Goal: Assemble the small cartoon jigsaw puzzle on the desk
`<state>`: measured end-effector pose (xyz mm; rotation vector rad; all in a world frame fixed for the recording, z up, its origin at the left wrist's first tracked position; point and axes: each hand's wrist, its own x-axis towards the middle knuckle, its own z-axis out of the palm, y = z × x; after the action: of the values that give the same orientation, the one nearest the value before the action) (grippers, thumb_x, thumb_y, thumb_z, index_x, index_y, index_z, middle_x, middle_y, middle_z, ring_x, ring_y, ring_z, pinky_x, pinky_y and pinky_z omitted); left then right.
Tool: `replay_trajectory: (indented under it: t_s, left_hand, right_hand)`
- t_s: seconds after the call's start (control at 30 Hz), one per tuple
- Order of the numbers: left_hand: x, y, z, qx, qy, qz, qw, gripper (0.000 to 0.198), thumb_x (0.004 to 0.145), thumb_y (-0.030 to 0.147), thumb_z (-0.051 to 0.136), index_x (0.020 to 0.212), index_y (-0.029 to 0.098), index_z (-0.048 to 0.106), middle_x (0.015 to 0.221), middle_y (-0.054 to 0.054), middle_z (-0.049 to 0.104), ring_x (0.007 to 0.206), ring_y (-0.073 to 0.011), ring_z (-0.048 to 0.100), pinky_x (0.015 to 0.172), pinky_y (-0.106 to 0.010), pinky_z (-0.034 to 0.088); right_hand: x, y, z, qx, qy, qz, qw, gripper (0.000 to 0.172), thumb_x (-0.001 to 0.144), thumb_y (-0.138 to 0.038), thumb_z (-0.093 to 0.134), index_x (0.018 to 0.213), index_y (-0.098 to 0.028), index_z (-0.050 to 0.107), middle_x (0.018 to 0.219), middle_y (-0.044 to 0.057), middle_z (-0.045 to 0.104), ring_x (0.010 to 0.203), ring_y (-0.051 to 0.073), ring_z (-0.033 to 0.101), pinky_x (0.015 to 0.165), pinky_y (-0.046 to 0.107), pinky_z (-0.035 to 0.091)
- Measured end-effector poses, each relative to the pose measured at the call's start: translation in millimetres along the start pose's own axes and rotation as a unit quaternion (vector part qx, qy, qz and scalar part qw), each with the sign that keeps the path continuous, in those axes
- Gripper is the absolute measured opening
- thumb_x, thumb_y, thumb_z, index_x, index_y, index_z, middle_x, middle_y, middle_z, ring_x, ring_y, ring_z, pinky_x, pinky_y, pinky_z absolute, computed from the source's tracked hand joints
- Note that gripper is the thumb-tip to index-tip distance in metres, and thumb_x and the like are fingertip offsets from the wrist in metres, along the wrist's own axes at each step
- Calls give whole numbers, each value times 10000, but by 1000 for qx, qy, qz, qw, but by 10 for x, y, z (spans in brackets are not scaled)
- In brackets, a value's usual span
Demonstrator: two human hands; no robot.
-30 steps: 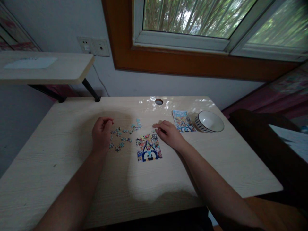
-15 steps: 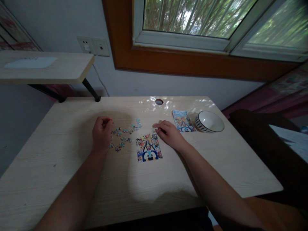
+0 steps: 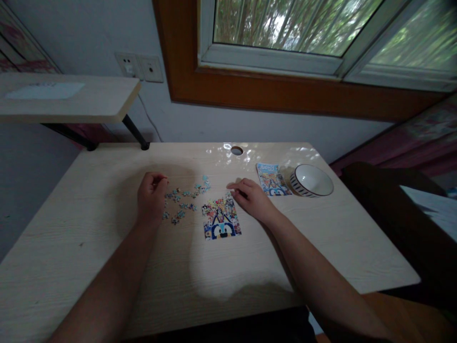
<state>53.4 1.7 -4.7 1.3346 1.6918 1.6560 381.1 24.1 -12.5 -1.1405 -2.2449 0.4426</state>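
Observation:
A partly assembled jigsaw puzzle [image 3: 222, 219] lies flat on the table, with a blue cartoon dog's face along its lower part and an uneven upper edge. My right hand [image 3: 250, 197] rests at its upper right corner, index finger stretched out and thumb apart from it, low by the edge. Loose puzzle pieces [image 3: 185, 206] are scattered to the left of the puzzle. Beside them my left hand [image 3: 152, 197] is closed, thumb against curled fingers; whatever it may hold is hidden.
A printed picture sheet [image 3: 273, 180] lies right of my right hand, next to a striped white bowl [image 3: 311, 181]. At the back of the table [image 3: 89, 267] is a round cable hole [image 3: 236, 151]. A raised shelf [image 3: 103, 102] stands at the back left, below wall sockets [image 3: 139, 66].

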Motion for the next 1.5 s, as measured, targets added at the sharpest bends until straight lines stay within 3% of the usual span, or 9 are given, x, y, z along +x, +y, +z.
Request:
replay_trajectory:
  t_s: [0.47, 0.53, 0.63, 0.73, 0.83, 0.93, 1.1, 1.23, 1.5]
  left_hand:
    - [225, -8, -204, 16, 13, -2, 1000, 113, 814, 312, 687, 889, 230, 662, 843, 6, 665, 796, -176, 631, 769, -304, 497]
    - [225, 21, -227, 56, -19, 4, 998, 103, 807, 310, 683, 874, 232, 675, 827, 0, 674, 781, -186, 628, 755, -311, 498]
    - [227, 36, -270, 136, -119, 44, 983, 101, 797, 316, 680, 854, 236, 706, 788, -13, 682, 724, -196, 608, 690, -313, 478]
    - [230, 76, -339, 191, -249, 106, 944, 126, 823, 341, 669, 862, 245, 741, 819, -32, 696, 710, -199, 601, 672, -319, 464]
    - [223, 188, -430, 226, -357, 162, 892, 135, 841, 347, 658, 851, 255, 756, 851, -42, 699, 752, -213, 614, 749, -346, 489]
    - [189, 312, -499, 244, -416, 172, 859, 130, 861, 355, 668, 851, 267, 763, 895, -46, 704, 864, -241, 647, 828, -363, 496]
    - [90, 380, -500, 270, -472, 149, 826, 147, 773, 370, 793, 887, 278, 781, 958, -55, 701, 936, -272, 642, 872, -382, 498]
    - [36, 377, -466, 282, -494, 142, 810, 136, 767, 309, 759, 897, 270, 761, 993, -59, 711, 967, -279, 635, 869, -380, 497]
    - [20, 409, -434, 268, -501, 141, 811, 24, 765, 250, 683, 784, 260, 694, 888, -47, 688, 880, -262, 613, 783, -356, 472]
  right_hand:
    - [5, -21, -20, 4, -3, 0, 1000, 249, 1015, -221, 577, 1206, -245, 736, 935, 78, 656, 884, 244, 624, 808, 396, 514]
    - [5, -18, -19, 4, -2, 0, 1000, 253, 1010, -217, 581, 1207, -254, 735, 933, 77, 652, 879, 245, 623, 796, 394, 513]
    - [7, -16, -19, 8, -2, -4, 1000, 251, 1012, -220, 579, 1205, -256, 735, 940, 76, 655, 884, 243, 625, 803, 393, 515]
    - [9, -13, -16, 8, -1, -5, 1000, 244, 1016, -233, 576, 1198, -245, 739, 947, 81, 660, 885, 242, 626, 804, 388, 512]
    - [10, -10, -13, 10, -1, -4, 1000, 244, 1018, -236, 576, 1198, -242, 741, 960, 85, 665, 889, 242, 626, 801, 384, 507]
    - [8, -10, -11, 13, 1, -6, 1000, 246, 1020, -234, 572, 1199, -235, 741, 952, 82, 660, 883, 238, 626, 803, 380, 506]
    - [9, -16, -13, 8, 1, -7, 1000, 244, 1022, -244, 571, 1193, -230, 746, 933, 81, 653, 881, 243, 624, 808, 384, 509]
    - [10, -25, -26, 10, 0, -8, 1000, 238, 1018, -244, 577, 1184, -236, 747, 938, 80, 661, 881, 244, 629, 810, 385, 511]
    - [5, -12, -22, 14, 1, -15, 1000, 247, 1012, -225, 580, 1198, -245, 742, 961, 83, 683, 899, 247, 640, 853, 412, 519]
